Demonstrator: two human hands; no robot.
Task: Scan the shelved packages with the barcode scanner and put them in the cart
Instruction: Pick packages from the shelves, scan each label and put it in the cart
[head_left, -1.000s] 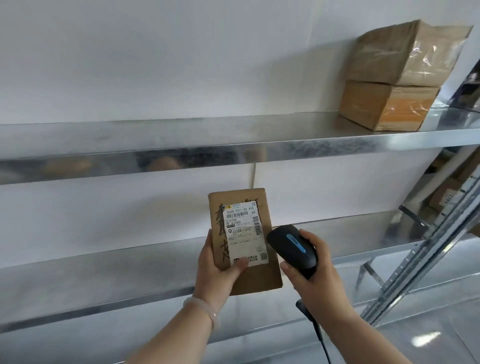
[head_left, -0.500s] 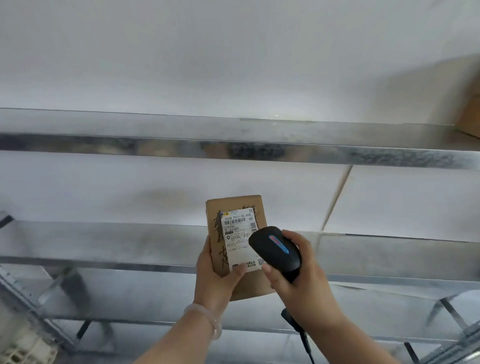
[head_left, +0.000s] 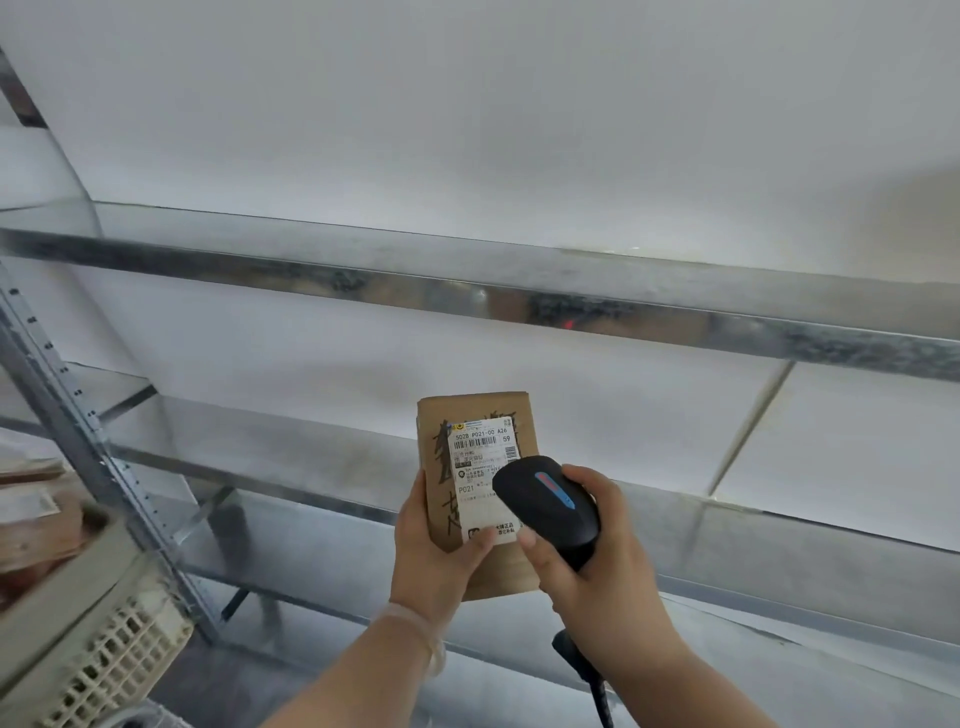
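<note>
Package (head_left: 475, 499): brown, flat, held upright in mid-air before the lower shelf (head_left: 779, 551), long axis vertical, labelled face toward the camera.
Label (head_left: 483, 483): white, barcode near its top, printed text upright, lower right part hidden behind the scanner.
Left hand (head_left: 436, 551): clamped on the package's lower left, thumb pressed on the label's bottom edge, fingers behind; pale bracelet (head_left: 415, 629) at the wrist.
Right hand (head_left: 602, 566): wrapped tight around the scanner grip.
Scanner (head_left: 548, 504): black with a blue-and-red strip, head aimed up-left at the label, just over the package's right edge; cable hanging below the wrist.
Basket (head_left: 98, 660): beige, lattice-walled, at the bottom left corner; brown parcels (head_left: 36, 519) inside, blurred.
Upper shelf (head_left: 467, 291): metal, small red glint on its front edge.
</note>
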